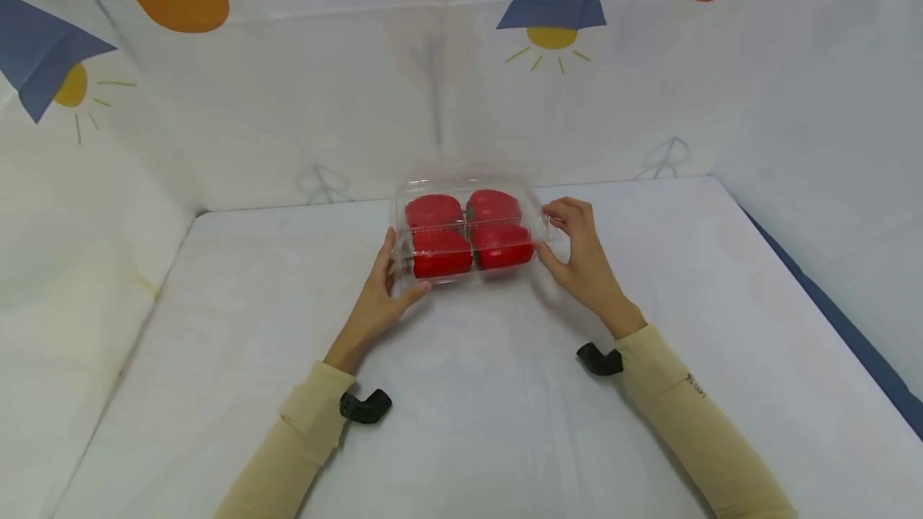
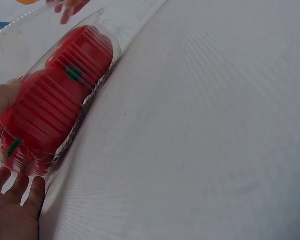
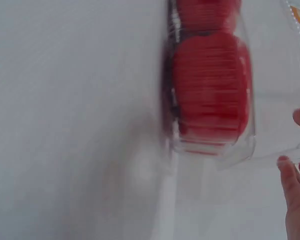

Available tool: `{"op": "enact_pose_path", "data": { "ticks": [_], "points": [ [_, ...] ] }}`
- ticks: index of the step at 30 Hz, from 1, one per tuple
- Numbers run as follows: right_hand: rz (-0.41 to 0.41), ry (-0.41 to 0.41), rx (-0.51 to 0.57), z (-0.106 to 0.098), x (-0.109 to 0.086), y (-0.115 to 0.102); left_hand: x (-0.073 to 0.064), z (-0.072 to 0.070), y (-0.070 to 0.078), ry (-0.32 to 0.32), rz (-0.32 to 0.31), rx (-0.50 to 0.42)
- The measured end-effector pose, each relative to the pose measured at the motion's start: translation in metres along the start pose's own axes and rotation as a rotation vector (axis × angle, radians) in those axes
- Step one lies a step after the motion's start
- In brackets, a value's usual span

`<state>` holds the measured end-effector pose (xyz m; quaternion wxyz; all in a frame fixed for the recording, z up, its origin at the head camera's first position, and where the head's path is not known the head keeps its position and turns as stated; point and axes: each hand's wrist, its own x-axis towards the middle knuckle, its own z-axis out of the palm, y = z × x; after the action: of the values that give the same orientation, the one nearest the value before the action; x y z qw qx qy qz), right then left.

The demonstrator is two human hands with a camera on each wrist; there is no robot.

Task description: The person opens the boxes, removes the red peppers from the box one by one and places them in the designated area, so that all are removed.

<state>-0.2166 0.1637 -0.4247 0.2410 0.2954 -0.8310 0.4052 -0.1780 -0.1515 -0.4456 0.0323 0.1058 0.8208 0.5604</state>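
Observation:
A clear plastic clamshell box [image 1: 467,272] stands near the back of the white table, with several red bell peppers [image 1: 440,254] in it. Green stems show through the ribbed plastic in the left wrist view. Its see-through lid [image 3: 277,107] is raised at an angle from the base. My left hand [image 1: 378,291] holds the box at its left end, thumb along the front and fingers at the side. At the right end, my right hand [image 1: 580,255] pinches the lid's corner between thumb and fingers.
A white cloth wall [image 1: 288,102] with printed lamps rises right behind the box. More white cloth walls [image 1: 829,142] close off the sides. The white tabletop [image 1: 476,407] extends in front, and a black wrist mount [image 1: 366,407] sits at each cuff.

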Motion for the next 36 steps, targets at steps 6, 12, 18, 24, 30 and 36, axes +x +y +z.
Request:
{"op": "enact_pose_path", "data": {
  "ticks": [6, 12, 18, 24, 30, 36],
  "points": [
    [0.102, 0.108, 0.150, -0.004, 0.017, -0.021, -0.004, -0.002, 0.006, -0.007, 0.057, -0.060],
    [0.109, 0.149, 0.114, -0.014, 0.026, -0.044, 0.000, 0.007, 0.007, -0.034, 0.068, -0.087],
    [0.115, 0.135, 0.157, -0.010, 0.039, -0.048, -0.004, 0.002, 0.006, -0.013, 0.080, -0.068],
    [0.120, 0.056, 0.244, -0.010, 0.053, -0.046, -0.007, -0.005, 0.005, 0.028, 0.131, -0.064],
    [0.131, -0.009, 0.313, -0.016, 0.052, -0.041, -0.007, -0.006, 0.007, 0.018, 0.119, -0.085],
    [0.177, -0.082, 0.302, -0.018, 0.047, -0.039, -0.006, -0.005, 0.006, 0.012, 0.104, -0.074]
  ]
}}
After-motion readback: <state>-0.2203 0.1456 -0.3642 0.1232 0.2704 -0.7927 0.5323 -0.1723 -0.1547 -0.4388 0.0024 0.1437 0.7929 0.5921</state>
